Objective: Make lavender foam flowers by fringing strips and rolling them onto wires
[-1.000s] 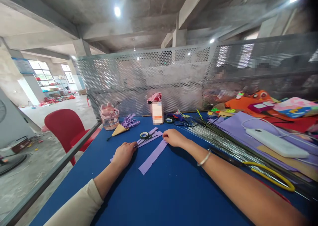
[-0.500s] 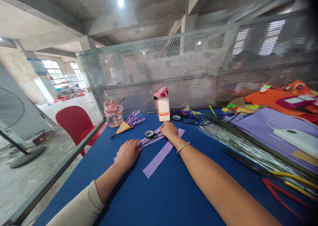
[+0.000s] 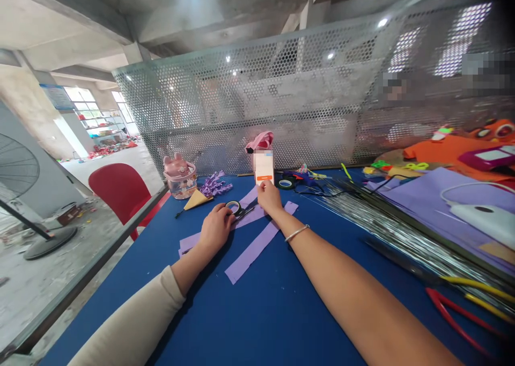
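My left hand (image 3: 217, 229) has its fingers curled at the left edge of a small roll of black tape (image 3: 234, 207). Black scissors (image 3: 249, 211) lie beside it on purple paper strips (image 3: 245, 218); the hand partly covers the near strips. Farther ahead, my right hand (image 3: 269, 198) is closed, its fingertips in front of the lower screen of an upright phone (image 3: 264, 168). Whether anything is inside those fingers is hidden. A separate purple strip (image 3: 261, 242) lies slanted across the blue table (image 3: 261, 312), partly under my right wrist.
At the left stand a pink-lidded jar (image 3: 179, 178), a tan paper cone (image 3: 197, 198) and shredded purple paper (image 3: 216, 184). Another tape roll (image 3: 285, 184) is by the phone. Silver strands (image 3: 386, 232), red-and-yellow-handled tools (image 3: 446, 296) and purple sheets (image 3: 434, 199) occupy the right. Perforated metal panels (image 3: 241, 119) rise behind.
My left hand has moved forward and right, up to the tape roll, which has shifted slightly left. My right hand has moved forward to the phone's lower edge. The view has tilted slightly down.
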Available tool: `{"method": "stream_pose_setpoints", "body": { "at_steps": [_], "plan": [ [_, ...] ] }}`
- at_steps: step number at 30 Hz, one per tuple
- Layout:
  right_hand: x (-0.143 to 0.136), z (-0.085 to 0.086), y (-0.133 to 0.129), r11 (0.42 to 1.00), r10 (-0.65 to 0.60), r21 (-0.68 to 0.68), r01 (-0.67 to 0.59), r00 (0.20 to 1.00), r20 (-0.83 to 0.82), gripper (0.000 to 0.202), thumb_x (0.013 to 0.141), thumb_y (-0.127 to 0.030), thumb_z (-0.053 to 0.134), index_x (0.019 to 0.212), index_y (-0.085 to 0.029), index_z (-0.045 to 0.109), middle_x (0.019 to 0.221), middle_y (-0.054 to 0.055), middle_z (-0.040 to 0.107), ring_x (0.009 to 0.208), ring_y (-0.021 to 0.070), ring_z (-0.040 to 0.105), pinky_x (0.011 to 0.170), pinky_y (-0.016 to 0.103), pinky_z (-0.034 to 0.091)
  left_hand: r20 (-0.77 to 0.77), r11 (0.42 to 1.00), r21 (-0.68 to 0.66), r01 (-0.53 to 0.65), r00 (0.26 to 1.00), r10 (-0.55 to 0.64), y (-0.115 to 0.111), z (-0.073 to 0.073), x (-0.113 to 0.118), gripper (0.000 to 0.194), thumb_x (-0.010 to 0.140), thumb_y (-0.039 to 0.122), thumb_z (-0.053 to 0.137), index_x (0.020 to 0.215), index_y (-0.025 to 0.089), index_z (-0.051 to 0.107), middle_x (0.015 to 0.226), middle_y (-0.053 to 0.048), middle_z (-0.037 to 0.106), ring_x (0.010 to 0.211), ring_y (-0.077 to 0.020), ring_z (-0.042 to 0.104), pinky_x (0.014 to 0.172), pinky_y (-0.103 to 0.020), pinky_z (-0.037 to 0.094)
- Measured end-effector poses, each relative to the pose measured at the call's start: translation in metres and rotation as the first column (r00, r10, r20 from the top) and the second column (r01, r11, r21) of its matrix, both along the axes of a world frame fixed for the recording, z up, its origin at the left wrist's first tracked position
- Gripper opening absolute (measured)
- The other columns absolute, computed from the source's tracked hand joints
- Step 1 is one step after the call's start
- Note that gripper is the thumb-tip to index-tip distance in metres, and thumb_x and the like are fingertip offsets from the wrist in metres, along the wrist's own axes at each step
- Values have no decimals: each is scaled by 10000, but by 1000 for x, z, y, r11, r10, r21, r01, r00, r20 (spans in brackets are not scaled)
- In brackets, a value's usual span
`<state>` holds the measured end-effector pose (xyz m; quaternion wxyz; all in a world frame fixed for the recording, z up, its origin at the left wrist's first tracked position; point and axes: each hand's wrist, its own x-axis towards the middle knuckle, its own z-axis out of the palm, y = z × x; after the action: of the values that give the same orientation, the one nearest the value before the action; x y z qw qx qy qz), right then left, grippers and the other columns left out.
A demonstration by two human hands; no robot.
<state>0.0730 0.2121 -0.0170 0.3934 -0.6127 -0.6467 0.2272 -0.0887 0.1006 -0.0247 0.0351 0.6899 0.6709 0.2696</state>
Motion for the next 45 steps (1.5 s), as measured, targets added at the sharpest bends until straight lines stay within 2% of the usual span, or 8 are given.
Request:
{"method": "stream_pose_setpoints", "body": {
  "at_steps": [10, 16, 22, 29, 33, 37, 41, 45],
  "plan": [
    [21, 32, 16, 979, -86, 126, 163, 879, -469, 187, 955, -275, 291, 1095, -172, 360, 877, 85, 650, 630, 159, 684, 482, 240, 477, -154, 998, -66, 2, 988, -12, -19, -1, 4, 196, 864, 280, 508, 953, 209, 667, 1309, -90, 541, 1126, -273, 561, 940, -385, 463],
    [60, 105, 3, 823, 154, 399, 405, 517, -842, 61, 887, -251, 373, 913, -237, 320, 698, -31, 585, 633, 133, 671, 466, 197, 468, -159, 998, -65, -28, 987, 17, -15, -8, 3, 253, 885, 266, 460, 1064, 231, 636, 1307, -88, 554, 1072, -269, 596, 883, -395, 486],
    [79, 166, -62, 688, 466, 667, 288, 530, -709, 152, 780, -210, 478, 893, -240, 380, 829, -31, 577, 741, 95, 650, 526, 176, 464, -157, 999, 20, -29, 987, 31, -13, -12, 4, 493, 863, 431, 513, 1282, 172, 508, 1378, -143, 491, 1244, -306, 466, 994, -441, 399],
    [47, 99, -117, 880, 476, 346, -326, 602, -641, 250, 707, -341, 640, 710, -204, 432, 647, -33, 572, 514, 85, 531, 497, 231, 455, -104, 987, 84, 138, 986, -129, -26, 6, 13, 323, 871, 339, 506, 1134, 194, 622, 1228, -134, 605, 1154, -302, 533, 971, -456, 392],
    [73, 48, -132, 898, 437, 251, -362, 662, -609, 217, 658, -187, 607, 822, -202, 466, 749, -26, 592, 612, 105, 554, 587, 261, 490, 252, 941, 43, 336, 908, -336, -50, 20, 46, 432, 758, 392, 654, 1098, 131, 599, 1023, -135, 663, 909, -250, 618, 802, -375, 475],
    [93, 33, -147, 876, 483, 328, -355, 670, -564, 597, 655, -174, 637, 1181, -241, 365, 989, 19, 607, 667, 116, 571, 614, 285, 509, 751, 864, 44, 501, 554, -359, -64, 27, 90, 546, 699, 533, 673, 1061, 130, 598, 955, -112, 651, 717, -161, 592, 580, -261, 454],
    [96, 37, -168, 850, 519, 365, -380, 723, -456, 719, 701, -234, 658, 1311, -258, 276, 1100, 66, 598, 641, 111, 575, 597, 285, 515, 874, 926, 161, 342, 387, -295, -62, 31, 120, 442, 736, 565, 607, 719, 123, 621, 601, -23, 579, 529, -103, 491, 500, -225, 365],
    [139, 36, -195, 898, 249, 426, -110, 925, -286, 579, 802, -341, 583, 1315, -233, 336, 1127, 108, 605, 718, 157, 639, 684, 335, 540, 909, 968, 201, 151, 339, -242, -65, 34, 122, 447, 700, 575, 632, 630, 135, 589, 510, 3, 542, 489, -98, 480, 494, -225, 365]
  ]
}}
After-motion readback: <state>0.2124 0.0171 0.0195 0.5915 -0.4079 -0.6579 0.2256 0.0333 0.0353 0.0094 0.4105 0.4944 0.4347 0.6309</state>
